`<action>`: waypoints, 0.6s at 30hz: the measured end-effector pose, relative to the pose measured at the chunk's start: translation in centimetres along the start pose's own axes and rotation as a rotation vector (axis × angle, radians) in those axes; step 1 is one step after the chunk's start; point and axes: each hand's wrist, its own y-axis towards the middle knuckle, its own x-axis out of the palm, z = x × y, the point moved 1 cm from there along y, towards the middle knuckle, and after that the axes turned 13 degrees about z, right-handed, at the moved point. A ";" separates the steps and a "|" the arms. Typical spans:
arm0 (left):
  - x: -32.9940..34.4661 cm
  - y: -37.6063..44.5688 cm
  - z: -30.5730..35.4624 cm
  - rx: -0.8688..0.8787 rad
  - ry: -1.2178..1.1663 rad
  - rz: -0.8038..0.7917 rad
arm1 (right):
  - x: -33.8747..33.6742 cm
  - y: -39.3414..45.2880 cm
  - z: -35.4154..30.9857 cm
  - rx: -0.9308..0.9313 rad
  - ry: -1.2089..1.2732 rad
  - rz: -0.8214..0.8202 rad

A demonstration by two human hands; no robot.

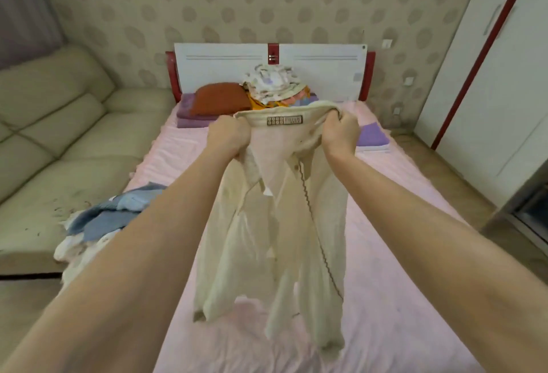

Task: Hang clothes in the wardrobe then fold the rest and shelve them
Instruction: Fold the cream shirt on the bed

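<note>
A cream shirt (278, 218) hangs in the air above the bed (400, 254), held up by its collar between two outstretched bare arms. The left hand (228, 138) grips the left end of the collar with fingers curled into the cloth, and the right hand (341, 135) clutches the right end the same way, so the collar band stretches between them and the body of the garment drops straight down, its hem ending just above the sheet. A rectangular woven label (284, 120) sits inside the collar, midway between the hands; it bears dark print in small blocks, too blurred to read. The fabric looks thin, soft and creased, with a dark zigzag line of stitching or cord running down its right half. The bed is covered by a smooth pale pink sheet. To the left, at the mattress edge, lies a crumpled heap of blue and white clothes (103, 224). Near the white and red headboard (225, 67) rest a rust-coloured pillow (219, 98), folded purple cloth beneath it, and a mound of patterned clothes (272, 82). A folded purple item (372, 135) lies beyond the right hand. A beige padded sofa (59, 135) flanks the bed on the left, and a white wardrobe (489, 91) with red trim stands on the right.
</note>
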 end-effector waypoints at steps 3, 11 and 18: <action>5.5 0.4 -2.6 0.028 0.201 -0.173 | 3.8 1.0 7.5 0.164 -0.205 -0.202; 24.9 3.4 -12.9 -0.249 0.438 -0.549 | 10.8 3.3 28.2 0.531 -0.565 -0.824; 39.9 4.0 -21.2 -0.455 0.431 -0.663 | 19.3 4.2 42.8 0.666 -0.674 -0.992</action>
